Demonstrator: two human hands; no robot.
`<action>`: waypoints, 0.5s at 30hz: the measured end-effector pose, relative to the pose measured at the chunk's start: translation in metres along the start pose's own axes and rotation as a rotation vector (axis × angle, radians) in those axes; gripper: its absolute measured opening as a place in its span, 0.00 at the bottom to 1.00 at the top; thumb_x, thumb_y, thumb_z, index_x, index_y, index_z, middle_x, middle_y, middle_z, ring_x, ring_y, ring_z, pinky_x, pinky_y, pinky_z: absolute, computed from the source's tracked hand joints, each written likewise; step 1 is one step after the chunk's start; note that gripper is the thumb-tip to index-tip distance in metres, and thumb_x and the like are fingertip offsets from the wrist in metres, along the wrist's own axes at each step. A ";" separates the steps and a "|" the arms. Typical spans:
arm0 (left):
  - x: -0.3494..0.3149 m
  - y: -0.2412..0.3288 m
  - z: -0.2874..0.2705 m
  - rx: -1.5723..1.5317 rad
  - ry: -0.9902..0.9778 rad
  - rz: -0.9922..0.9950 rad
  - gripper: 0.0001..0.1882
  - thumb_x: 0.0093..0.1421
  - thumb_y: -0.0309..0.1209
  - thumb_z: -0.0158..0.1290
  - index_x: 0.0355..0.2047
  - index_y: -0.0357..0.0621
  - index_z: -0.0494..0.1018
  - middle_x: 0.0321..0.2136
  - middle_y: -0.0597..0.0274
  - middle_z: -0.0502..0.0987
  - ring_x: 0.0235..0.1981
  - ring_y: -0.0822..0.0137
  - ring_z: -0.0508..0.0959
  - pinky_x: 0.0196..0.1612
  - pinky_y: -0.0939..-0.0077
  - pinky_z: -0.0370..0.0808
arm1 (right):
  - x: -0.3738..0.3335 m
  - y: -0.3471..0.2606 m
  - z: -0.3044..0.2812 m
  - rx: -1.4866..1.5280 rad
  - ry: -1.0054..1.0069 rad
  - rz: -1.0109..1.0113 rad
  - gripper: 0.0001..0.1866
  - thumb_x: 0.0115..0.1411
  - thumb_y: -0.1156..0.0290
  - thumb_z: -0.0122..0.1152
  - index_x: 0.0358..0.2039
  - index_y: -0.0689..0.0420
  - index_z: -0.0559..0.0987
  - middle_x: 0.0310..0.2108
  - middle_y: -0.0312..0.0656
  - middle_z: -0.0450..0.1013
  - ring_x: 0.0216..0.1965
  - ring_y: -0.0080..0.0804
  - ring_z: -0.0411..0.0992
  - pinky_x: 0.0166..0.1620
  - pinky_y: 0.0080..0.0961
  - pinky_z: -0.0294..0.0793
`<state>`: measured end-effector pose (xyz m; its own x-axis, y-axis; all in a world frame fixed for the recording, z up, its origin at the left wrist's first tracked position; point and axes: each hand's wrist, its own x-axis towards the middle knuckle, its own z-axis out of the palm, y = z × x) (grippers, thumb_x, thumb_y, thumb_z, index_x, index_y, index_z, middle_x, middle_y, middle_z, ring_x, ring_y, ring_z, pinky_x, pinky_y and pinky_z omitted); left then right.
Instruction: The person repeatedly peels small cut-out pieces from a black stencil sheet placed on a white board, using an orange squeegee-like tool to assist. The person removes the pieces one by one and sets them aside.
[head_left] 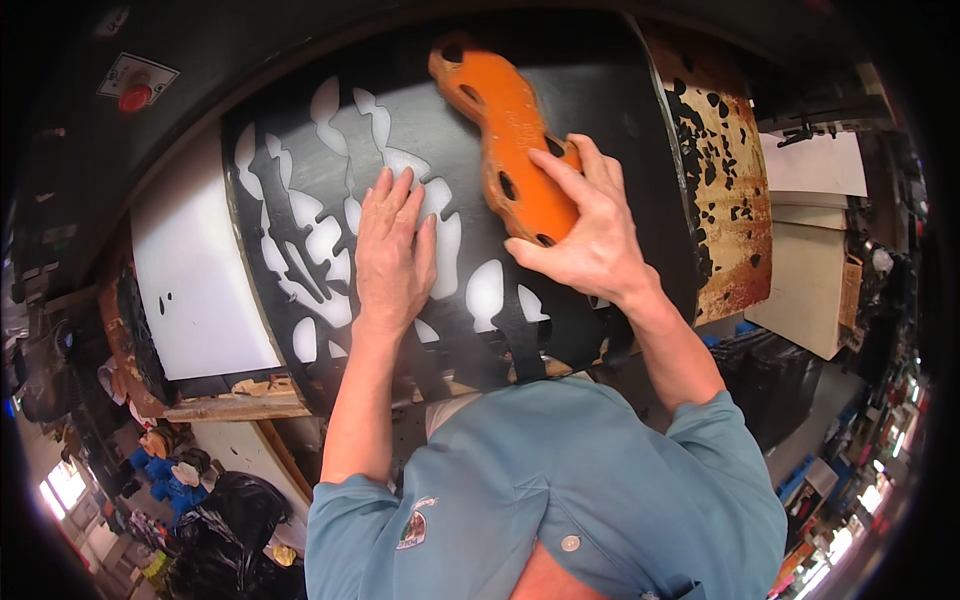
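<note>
A black sheet (610,110) of flexible-looking material lies before me, its left part full of cut-out holes through which a white surface shows. On its uncut part rests a long, wavy orange cutting die (515,130) with several dark oval openings. My right hand (590,225) grips the near end of this die, thumb on the near left side and fingers over the right side. Flat on the perforated part of the sheet lies my left hand (392,250), fingers stretched out and holding nothing. The die's underside is hidden.
A white board (195,260) shows to the left of the sheet. At the right is a worn brown board (735,200) with dark holes. Dark machinery with a red push button (134,97) spans the far side. Black plastic bags (225,540) lie at lower left.
</note>
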<state>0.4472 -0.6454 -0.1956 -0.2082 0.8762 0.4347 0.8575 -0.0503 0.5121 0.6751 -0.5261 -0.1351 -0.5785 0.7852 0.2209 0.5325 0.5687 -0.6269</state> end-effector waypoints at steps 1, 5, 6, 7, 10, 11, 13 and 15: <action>-0.001 -0.001 0.001 -0.008 -0.002 0.004 0.20 0.65 0.20 0.61 0.58 0.34 0.77 0.63 0.42 0.78 0.70 0.40 0.71 0.73 0.41 0.66 | 0.007 -0.006 0.010 -0.009 0.020 -0.016 0.45 0.38 0.61 0.81 0.60 0.63 0.82 0.64 0.68 0.64 0.61 0.66 0.65 0.63 0.52 0.73; -0.002 -0.001 0.003 -0.088 0.038 -0.012 0.20 0.65 0.21 0.61 0.57 0.34 0.77 0.62 0.42 0.78 0.70 0.39 0.72 0.73 0.41 0.66 | 0.028 -0.016 0.039 -0.191 0.083 -0.108 0.42 0.38 0.62 0.80 0.58 0.63 0.83 0.62 0.66 0.64 0.59 0.66 0.65 0.62 0.54 0.72; -0.001 -0.002 0.002 -0.083 0.037 -0.004 0.19 0.65 0.21 0.61 0.57 0.34 0.78 0.62 0.42 0.78 0.69 0.39 0.72 0.73 0.41 0.66 | 0.029 -0.018 0.043 -0.187 0.105 -0.125 0.42 0.38 0.63 0.79 0.58 0.62 0.83 0.62 0.66 0.64 0.59 0.66 0.65 0.62 0.54 0.71; 0.001 -0.001 0.003 -0.088 0.049 -0.007 0.19 0.65 0.22 0.61 0.56 0.35 0.78 0.62 0.42 0.78 0.69 0.39 0.72 0.73 0.41 0.66 | 0.031 -0.018 0.045 -0.192 0.098 -0.123 0.42 0.38 0.63 0.79 0.58 0.62 0.83 0.62 0.65 0.64 0.59 0.65 0.65 0.62 0.54 0.71; 0.001 0.000 0.004 -0.094 0.043 -0.017 0.18 0.65 0.24 0.61 0.55 0.35 0.78 0.61 0.43 0.78 0.69 0.38 0.72 0.73 0.39 0.65 | 0.027 -0.015 0.044 -0.210 0.087 -0.151 0.44 0.38 0.61 0.81 0.60 0.60 0.81 0.63 0.63 0.64 0.58 0.64 0.66 0.61 0.53 0.72; 0.000 0.000 0.004 -0.095 0.034 -0.019 0.18 0.66 0.24 0.60 0.55 0.35 0.77 0.61 0.43 0.78 0.69 0.38 0.72 0.73 0.39 0.64 | 0.025 -0.012 0.042 -0.206 0.082 -0.158 0.44 0.39 0.59 0.82 0.60 0.60 0.81 0.63 0.62 0.65 0.57 0.63 0.66 0.61 0.52 0.72; -0.001 0.001 0.003 -0.104 0.019 -0.019 0.17 0.66 0.24 0.60 0.55 0.34 0.78 0.62 0.44 0.78 0.69 0.38 0.71 0.73 0.39 0.64 | 0.024 0.002 0.034 -0.128 0.046 -0.119 0.43 0.44 0.56 0.82 0.61 0.60 0.81 0.64 0.60 0.67 0.59 0.60 0.67 0.62 0.50 0.73; -0.002 0.000 0.003 -0.167 0.045 -0.018 0.14 0.66 0.23 0.59 0.52 0.33 0.80 0.59 0.45 0.81 0.69 0.38 0.73 0.74 0.40 0.63 | 0.025 0.027 0.021 0.034 0.036 -0.036 0.36 0.55 0.54 0.77 0.61 0.62 0.80 0.66 0.55 0.70 0.64 0.54 0.69 0.66 0.47 0.72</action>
<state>0.4489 -0.6455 -0.1983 -0.2475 0.8553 0.4552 0.7638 -0.1168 0.6348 0.6618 -0.4963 -0.1619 -0.5739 0.7732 0.2699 0.4906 0.5884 -0.6427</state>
